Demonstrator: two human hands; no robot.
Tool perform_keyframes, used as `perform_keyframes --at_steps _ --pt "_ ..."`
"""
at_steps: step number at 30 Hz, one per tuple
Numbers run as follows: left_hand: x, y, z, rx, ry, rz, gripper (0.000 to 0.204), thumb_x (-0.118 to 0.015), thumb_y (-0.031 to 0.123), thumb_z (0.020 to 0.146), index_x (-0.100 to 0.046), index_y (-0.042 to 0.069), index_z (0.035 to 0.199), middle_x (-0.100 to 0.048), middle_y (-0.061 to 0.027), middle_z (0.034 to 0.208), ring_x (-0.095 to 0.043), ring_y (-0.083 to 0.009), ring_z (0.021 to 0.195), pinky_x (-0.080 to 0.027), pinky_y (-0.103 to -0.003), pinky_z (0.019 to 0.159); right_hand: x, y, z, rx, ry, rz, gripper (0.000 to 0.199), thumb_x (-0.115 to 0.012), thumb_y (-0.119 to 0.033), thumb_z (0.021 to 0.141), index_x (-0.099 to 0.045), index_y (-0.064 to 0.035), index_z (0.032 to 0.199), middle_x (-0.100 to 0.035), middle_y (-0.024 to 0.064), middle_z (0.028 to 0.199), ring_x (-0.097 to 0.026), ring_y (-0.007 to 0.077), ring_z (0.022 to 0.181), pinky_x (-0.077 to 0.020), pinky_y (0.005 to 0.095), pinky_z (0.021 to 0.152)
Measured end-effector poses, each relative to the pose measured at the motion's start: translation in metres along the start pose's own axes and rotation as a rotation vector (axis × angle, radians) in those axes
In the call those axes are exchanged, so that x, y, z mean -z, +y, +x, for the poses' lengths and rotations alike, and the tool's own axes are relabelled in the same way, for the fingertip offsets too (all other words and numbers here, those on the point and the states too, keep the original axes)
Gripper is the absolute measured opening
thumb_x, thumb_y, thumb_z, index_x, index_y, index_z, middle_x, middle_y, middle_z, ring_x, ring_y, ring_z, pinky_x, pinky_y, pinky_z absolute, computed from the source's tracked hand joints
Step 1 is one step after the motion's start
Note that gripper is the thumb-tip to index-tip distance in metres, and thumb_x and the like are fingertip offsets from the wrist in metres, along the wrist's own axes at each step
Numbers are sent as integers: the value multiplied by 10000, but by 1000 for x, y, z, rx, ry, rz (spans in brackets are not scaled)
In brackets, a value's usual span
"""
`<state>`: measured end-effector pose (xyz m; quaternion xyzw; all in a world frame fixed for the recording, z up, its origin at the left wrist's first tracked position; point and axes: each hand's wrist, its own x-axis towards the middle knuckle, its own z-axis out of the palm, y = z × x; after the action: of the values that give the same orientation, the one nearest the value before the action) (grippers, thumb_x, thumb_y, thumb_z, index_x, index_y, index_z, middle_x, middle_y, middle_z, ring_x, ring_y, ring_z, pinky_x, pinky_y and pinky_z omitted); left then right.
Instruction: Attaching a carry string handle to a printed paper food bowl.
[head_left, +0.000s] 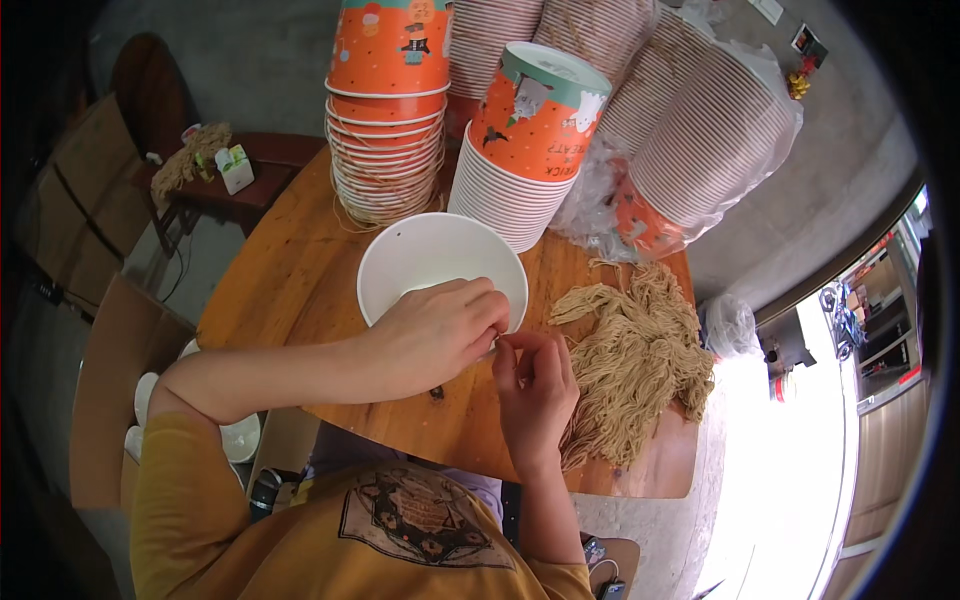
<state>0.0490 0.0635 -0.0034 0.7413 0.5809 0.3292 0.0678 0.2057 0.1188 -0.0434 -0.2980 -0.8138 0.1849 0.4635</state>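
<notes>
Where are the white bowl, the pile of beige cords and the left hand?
white bowl [420,250]: head view, bare inner wall.
pile of beige cords [640,360]: head view, middle of heap.
left hand [435,335]: head view, back of hand.

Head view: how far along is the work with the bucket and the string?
Done: nothing finished shows. In hand: the left hand and right hand meet at the rim of one white paper bucket, fingers pinched together. Left: a heap of tan string and tall stacks of buckets wait on the wooden table.
</notes>
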Motion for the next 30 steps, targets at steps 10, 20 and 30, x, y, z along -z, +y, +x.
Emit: perform_keyframes --at_steps 10,20,30 --pt "0 5 3 307 -1 -497 86 -562 -25 868 -502 18 912 -573 -50 807 -574 -109 670 -468 -269 511 -6 4 -9 144 80 -98 206 -737 -43 773 -598 -80 920 -556 38 746 -567 184 566 -441 309 457" --pt "-3 2 4 234 8 -561 263 -578 -40 839 -444 55 1044 -593 -42 809 -581 -135 750 -481 -292 696 -3 -1 -6 23 47 45 153 -698 -12 805 -586 -42 906 -562 64 763 -577 177 579 -452 305 474" --pt "-2 -2 4 263 -57 -566 370 -611 2 856 -402 50 1156 -632 -52 862 -592 -131 837 -465 -295 793 -6 12 0 -379 -23 494 48 -614 -58 907 -595 -19 926 -598 -3 796 -486 46 693 -408 191 635"
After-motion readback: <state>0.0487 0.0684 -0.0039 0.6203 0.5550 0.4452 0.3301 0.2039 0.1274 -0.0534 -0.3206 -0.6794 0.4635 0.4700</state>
